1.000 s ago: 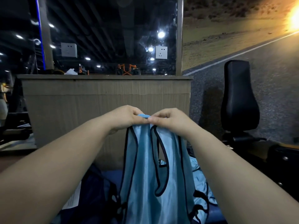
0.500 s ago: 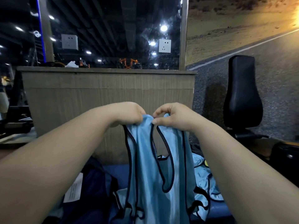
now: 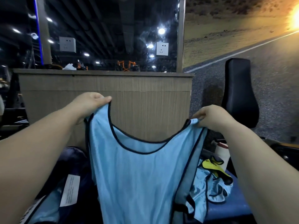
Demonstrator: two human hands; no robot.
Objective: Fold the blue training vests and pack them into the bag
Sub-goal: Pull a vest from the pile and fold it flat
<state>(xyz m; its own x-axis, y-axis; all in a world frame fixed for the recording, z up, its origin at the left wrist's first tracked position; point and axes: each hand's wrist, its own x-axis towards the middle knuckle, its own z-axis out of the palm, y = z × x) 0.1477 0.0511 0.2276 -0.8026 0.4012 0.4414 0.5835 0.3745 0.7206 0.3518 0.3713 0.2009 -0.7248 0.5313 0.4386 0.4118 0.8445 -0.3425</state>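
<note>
A light blue training vest [image 3: 139, 175] with dark trim hangs spread wide in front of me, its neckline facing up. My left hand [image 3: 88, 104] pinches its left shoulder strap and my right hand [image 3: 212, 116] pinches its right shoulder strap. Below on the left lies a dark navy bag [image 3: 72, 175] with a white label; its opening is hidden behind the vest. More blue vests [image 3: 208, 188] lie crumpled on the blue surface [image 3: 229, 206] at the lower right.
A yellow vest [image 3: 213, 167] lies on the crumpled pile, beside a white container [image 3: 222, 151]. A wooden counter [image 3: 105, 88] stands straight ahead, and a black padded seat back [image 3: 239, 94] rises to the right.
My hands, which held both shoulder straps bunched together at the centre, have moved apart. The vest is now stretched open between them.
</note>
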